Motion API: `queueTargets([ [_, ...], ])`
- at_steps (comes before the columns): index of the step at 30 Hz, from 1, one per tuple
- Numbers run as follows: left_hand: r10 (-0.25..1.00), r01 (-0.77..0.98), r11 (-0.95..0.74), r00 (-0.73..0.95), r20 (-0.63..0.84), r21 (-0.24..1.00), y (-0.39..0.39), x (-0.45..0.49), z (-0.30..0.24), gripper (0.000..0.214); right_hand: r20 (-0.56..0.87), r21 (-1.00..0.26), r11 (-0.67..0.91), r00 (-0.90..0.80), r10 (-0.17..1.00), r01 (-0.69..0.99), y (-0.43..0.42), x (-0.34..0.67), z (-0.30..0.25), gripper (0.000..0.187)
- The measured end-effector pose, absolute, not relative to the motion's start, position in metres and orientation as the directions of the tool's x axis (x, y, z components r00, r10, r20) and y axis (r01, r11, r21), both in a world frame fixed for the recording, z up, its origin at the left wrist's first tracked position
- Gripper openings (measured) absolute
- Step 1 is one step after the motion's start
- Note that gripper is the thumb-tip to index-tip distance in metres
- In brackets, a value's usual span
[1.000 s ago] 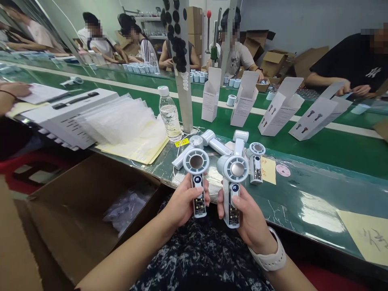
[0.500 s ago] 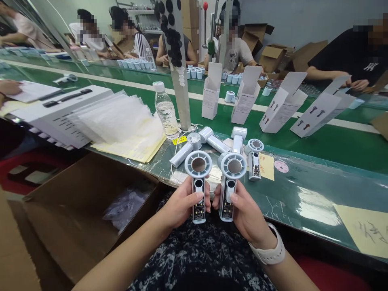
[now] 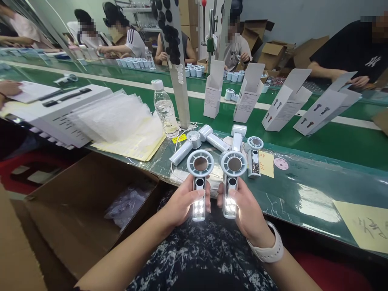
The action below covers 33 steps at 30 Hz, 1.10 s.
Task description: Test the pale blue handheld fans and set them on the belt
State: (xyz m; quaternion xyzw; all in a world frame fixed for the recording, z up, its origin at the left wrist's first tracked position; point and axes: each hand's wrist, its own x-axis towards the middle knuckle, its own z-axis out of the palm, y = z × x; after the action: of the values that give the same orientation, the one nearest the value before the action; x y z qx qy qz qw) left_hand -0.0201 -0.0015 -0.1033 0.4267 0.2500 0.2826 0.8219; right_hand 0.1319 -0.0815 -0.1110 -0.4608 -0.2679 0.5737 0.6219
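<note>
My left hand (image 3: 183, 204) is shut around the handle of a white handheld fan (image 3: 199, 169), and my right hand (image 3: 246, 210) grips a matching fan (image 3: 233, 169). Both fans stand upright side by side, round heads up, a little apart. Bright white lights glow on the lower part of each handle. Just beyond them, several more handheld fans (image 3: 212, 139) lie on the glossy green bench edge, and one (image 3: 254, 157) stands near a yellow note (image 3: 266, 165). My fingers hide part of each handle.
An open cardboard box (image 3: 75, 194) with plastic bags sits at lower left. Beyond the fans stand a water bottle (image 3: 163, 111), a post with black discs (image 3: 171, 44), and white cartons (image 3: 247, 97) on a green conveyor belt (image 3: 333, 113). Co-workers sit across it.
The lower handles of both fans now glow bright white instead of showing dark circuitry. The right fan has straightened upright since the oldest frame, and the two fans are held closer together.
</note>
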Motion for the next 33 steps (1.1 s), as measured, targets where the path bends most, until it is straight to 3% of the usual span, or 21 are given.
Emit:
queueTargets([
  [6, 0.701, -0.124, 0.455, 0.660, -0.269, 0.882, -0.001, -0.017, -0.108, 0.048, -0.219, -0.736, -0.066, 0.144, 0.965, -0.674, -0.081, 0.137, -0.112, 0.026],
  [10, 0.721, -0.174, 0.476, 0.638, -0.270, 0.862, -0.001, -0.019, -0.108, 0.045, -0.294, -0.669, -0.128, 0.103, 0.950, -0.732, -0.082, 0.140, -0.113, 0.039],
  [14, 0.666, -0.202, 0.505, 0.709, -0.230, 0.839, -0.001, -0.024, -0.106, 0.047, -0.348, -0.625, -0.144, 0.109, 0.931, -0.767, -0.084, 0.137, -0.110, 0.039],
  [21, 0.649, -0.228, 0.508, 0.736, -0.195, 0.831, -0.002, -0.029, -0.083, 0.039, -0.284, -0.685, -0.120, 0.112, 0.952, -0.719, -0.089, 0.141, -0.095, 0.034],
  [28, 0.550, -0.217, 0.623, 0.805, -0.223, 0.752, -0.004, -0.023, -0.087, 0.054, -0.252, -0.680, -0.102, 0.101, 0.962, -0.726, -0.081, 0.143, -0.092, 0.035],
  [33, 0.580, -0.249, 0.656, 0.770, -0.265, 0.713, -0.007, -0.021, -0.099, 0.058, -0.204, -0.653, -0.109, 0.036, 0.978, -0.749, -0.080, 0.137, -0.091, 0.032],
])
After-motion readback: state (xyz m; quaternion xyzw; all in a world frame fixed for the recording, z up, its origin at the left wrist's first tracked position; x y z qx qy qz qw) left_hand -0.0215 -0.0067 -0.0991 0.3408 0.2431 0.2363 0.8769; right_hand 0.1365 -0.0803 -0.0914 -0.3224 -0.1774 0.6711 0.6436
